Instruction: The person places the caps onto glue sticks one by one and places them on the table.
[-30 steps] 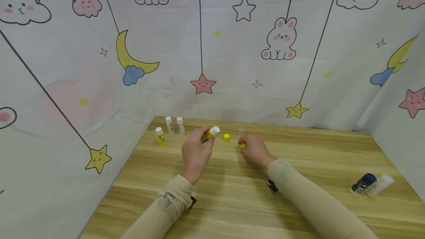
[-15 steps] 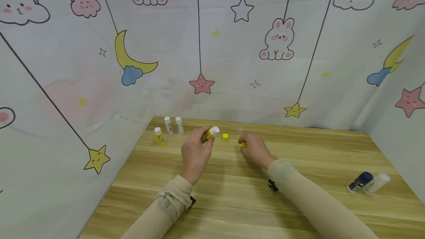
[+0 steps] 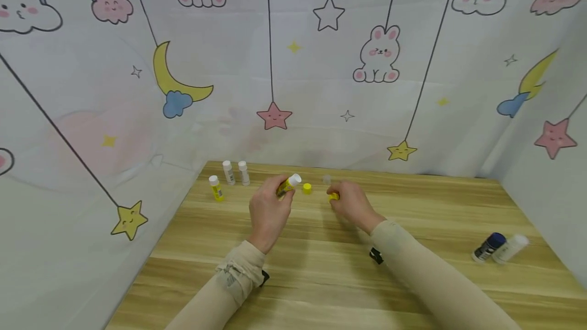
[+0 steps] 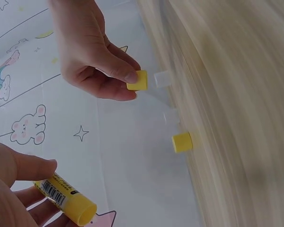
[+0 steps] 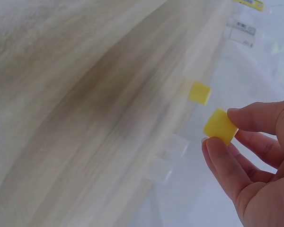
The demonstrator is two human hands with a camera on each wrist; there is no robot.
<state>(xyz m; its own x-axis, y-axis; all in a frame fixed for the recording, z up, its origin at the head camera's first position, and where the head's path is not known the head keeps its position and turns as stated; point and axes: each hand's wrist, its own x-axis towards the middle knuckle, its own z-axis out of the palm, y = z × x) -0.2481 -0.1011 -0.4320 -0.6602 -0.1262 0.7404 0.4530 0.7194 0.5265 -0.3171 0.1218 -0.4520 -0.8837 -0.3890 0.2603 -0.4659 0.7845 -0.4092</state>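
Pinching yellow cap (image 5: 220, 126) between fingertips of right hand (image 3: 354, 207), off wooden table (image 3: 330, 279); showing slightly more of it than half a second ago, so seemingly at lifting stage; gripping yellow tube (image 4: 72, 201) in left hand (image 3: 269, 211); printed with barcode (image 4: 54, 192), illegible in finer writing; working near second yellow cap (image 3: 307, 188) and two clear caps (image 4: 162, 79).

the left forearm (image 3: 206, 297) slants forward from the lower left of the head view, the right forearm (image 3: 442, 274) from the lower right, the two angling inward. the left hand (image 3: 268, 210), its back showing there, is curled in a grip, thumb opposite fingers. the right hand (image 3: 355, 207), apart from the left, pinches between thumb and fingertips.
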